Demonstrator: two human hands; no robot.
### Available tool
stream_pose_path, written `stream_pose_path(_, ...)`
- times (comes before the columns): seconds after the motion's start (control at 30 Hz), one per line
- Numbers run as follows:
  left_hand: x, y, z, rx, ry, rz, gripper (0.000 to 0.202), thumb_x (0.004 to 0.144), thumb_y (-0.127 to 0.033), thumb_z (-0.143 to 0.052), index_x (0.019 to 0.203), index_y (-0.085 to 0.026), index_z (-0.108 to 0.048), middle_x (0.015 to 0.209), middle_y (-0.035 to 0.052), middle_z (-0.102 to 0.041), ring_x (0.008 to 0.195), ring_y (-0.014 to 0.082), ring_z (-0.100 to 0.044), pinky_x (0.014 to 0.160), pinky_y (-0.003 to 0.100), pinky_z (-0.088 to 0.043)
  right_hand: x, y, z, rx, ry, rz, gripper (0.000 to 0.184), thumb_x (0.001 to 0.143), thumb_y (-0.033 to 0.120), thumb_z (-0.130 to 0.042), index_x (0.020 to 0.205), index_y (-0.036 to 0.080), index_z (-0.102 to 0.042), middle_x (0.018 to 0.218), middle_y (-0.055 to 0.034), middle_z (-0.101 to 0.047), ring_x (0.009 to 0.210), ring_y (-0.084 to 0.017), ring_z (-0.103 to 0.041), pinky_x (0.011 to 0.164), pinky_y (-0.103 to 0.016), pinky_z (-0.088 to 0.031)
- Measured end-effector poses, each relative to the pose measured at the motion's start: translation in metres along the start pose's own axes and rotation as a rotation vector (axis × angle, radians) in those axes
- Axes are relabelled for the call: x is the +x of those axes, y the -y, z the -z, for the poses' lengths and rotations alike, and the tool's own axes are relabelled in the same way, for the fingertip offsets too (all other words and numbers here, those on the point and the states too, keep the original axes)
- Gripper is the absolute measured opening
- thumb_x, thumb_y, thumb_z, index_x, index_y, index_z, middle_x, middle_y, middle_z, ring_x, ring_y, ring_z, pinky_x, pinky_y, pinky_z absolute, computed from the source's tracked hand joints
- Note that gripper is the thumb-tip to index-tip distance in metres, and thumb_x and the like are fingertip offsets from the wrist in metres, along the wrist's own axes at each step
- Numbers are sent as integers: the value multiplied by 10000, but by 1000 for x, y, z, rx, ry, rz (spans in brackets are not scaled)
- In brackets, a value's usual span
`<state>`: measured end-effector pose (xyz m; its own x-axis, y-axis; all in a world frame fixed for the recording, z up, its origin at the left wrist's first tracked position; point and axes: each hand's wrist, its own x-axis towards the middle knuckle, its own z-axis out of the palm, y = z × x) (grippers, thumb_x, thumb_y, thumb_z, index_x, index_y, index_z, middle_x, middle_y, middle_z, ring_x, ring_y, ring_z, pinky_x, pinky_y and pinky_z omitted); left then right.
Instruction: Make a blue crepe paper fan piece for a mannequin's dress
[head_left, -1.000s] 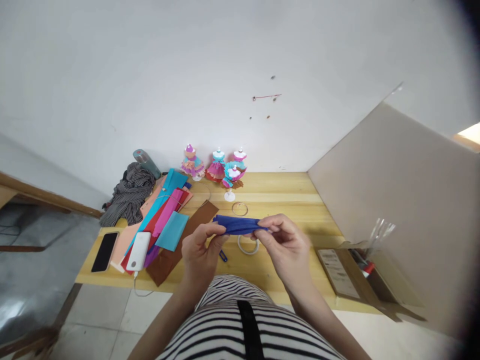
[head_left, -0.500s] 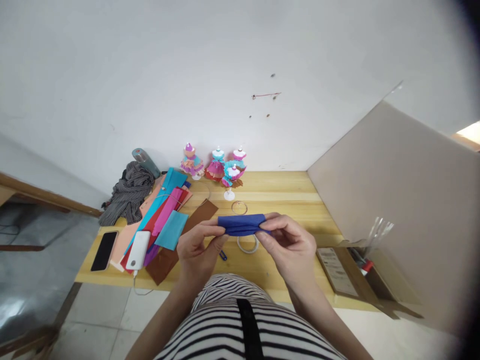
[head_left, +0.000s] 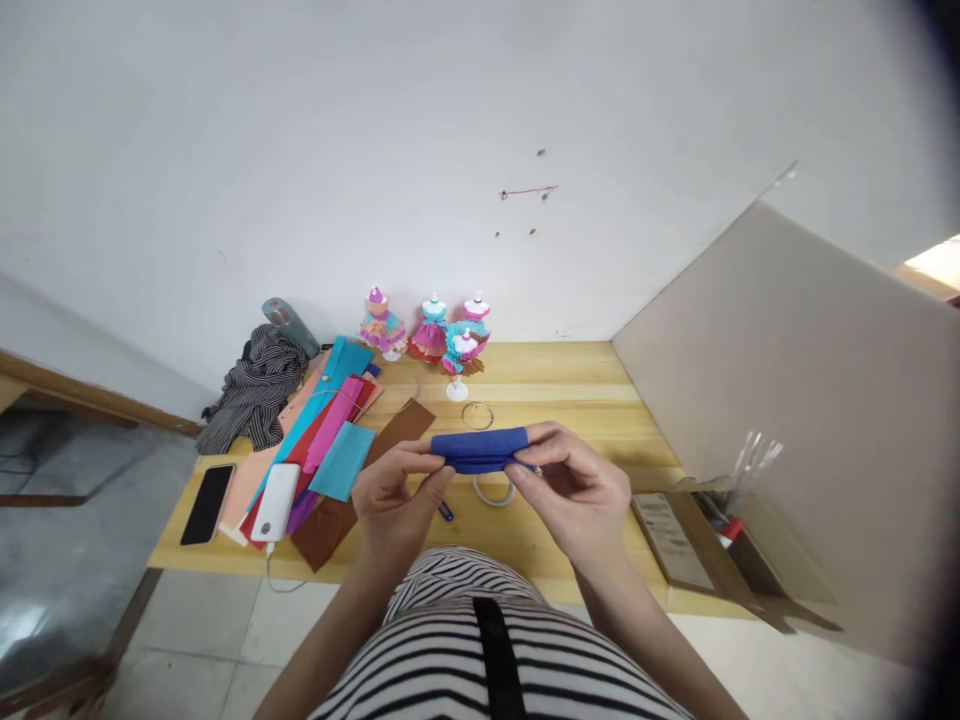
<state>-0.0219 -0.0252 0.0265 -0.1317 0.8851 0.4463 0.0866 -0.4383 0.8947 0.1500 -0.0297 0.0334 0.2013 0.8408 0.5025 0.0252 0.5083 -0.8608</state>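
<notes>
A folded strip of blue crepe paper (head_left: 480,446) is stretched sideways above the table, with a crease along its lower side. My left hand (head_left: 401,490) pinches its left end between thumb and fingers. At the other end, my right hand (head_left: 577,485) grips it the same way. Beneath the strip, a white ring (head_left: 493,494) lies partly covered on the wood, and a small blue tool (head_left: 445,511) shows beside my left hand. Farther back is a thin metal ring (head_left: 478,415). Several little dress forms (head_left: 457,360) in ruffled paper skirts stand near the wall.
Coloured paper sheets (head_left: 341,465) are heaped at the left, with a white power bank (head_left: 275,502) on them and a phone (head_left: 207,504) alongside. Striped cloth (head_left: 259,390) and a bottle (head_left: 289,325) sit behind. An open cardboard box (head_left: 727,550) stands at the right.
The blue paper's lower fold looks flatter and more even between my fingers. Both hands keep their pinch in nearly the same place; the view has shifted slightly.
</notes>
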Motion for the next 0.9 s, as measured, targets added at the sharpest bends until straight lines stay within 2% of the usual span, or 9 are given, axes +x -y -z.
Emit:
stream_pose_path(0.33,3,-2,-4,-8,-40,-31,89,705,-93,-735,724,-176,-709,797,34,-752,730,150,-718,659,231,-581,-3,-6,-1,-30,-38,-32,183,715,43,-702,750,221,-681,756,-22,-678,748,-165,-652,658,-272,-535)
stream_pose_path(0.47,0,5,-4,-12,-59,-42,164,714,-95,-750,838,-202,-749,809,26,-758,760,152,-719,694,234,-589,-4,-5,-3,-21,-62,-36,197,720,40,-700,772,228,-676,776,-12,-681,705,-145,-644,618,-245,-525)
stream_pose_path(0.6,1,10,1,80,-6,-152,323,745,-106,-746,1024,-269,-749,902,11,-773,782,150,-725,700,232,-598,-4,-7,-1,-65,-4,13,241,759,35,-681,862,251,-713,823,-13,-686,728,-147,-648,641,-261,-525)
stream_pose_path(0.9,9,16,3,289,-2,-416,266,792,-104,-714,1011,-250,-748,851,15,-743,745,127,-705,671,216,-594,-7,-17,4,-374,64,148,250,829,88,-659,981,270,-738,911,-46,-692,812,-179,-662,698,-307,-539)
